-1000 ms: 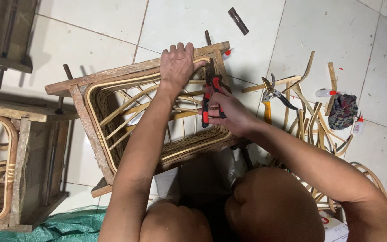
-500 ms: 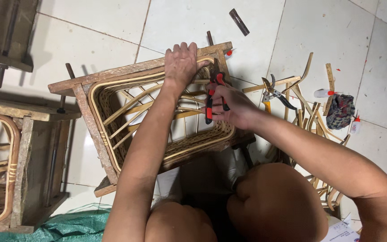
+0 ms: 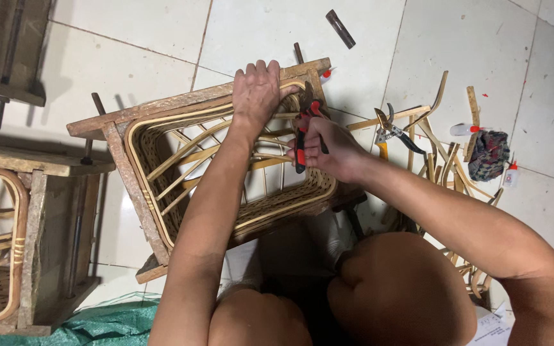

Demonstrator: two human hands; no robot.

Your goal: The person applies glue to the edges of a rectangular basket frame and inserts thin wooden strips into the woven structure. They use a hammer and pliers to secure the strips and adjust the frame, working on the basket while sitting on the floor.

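Observation:
A rattan basket [image 3: 161,186] sits inside a rough wooden frame [image 3: 123,166] on the tiled floor in front of my knees. My left hand [image 3: 256,90] presses down on the frame's far top rail and the rattan rim there. My right hand [image 3: 328,150] grips red-and-black pliers [image 3: 302,131], whose jaws point at the rim right beside my left fingers. Thin rattan strips cross the basket's open inside under both forearms.
Yellow-handled pruning shears [image 3: 389,131] lie right of the frame among loose rattan offcuts [image 3: 444,160]. A crumpled cloth [image 3: 488,154] and small glue bottles lie further right. Another framed basket [image 3: 8,237] stands at left, green tarp [image 3: 97,323] below, a dark metal bar [image 3: 341,29] above.
The view has shifted slightly. My right hand has brought the pliers a bit higher and closer to my left fingers. The left hand stays on the top rail.

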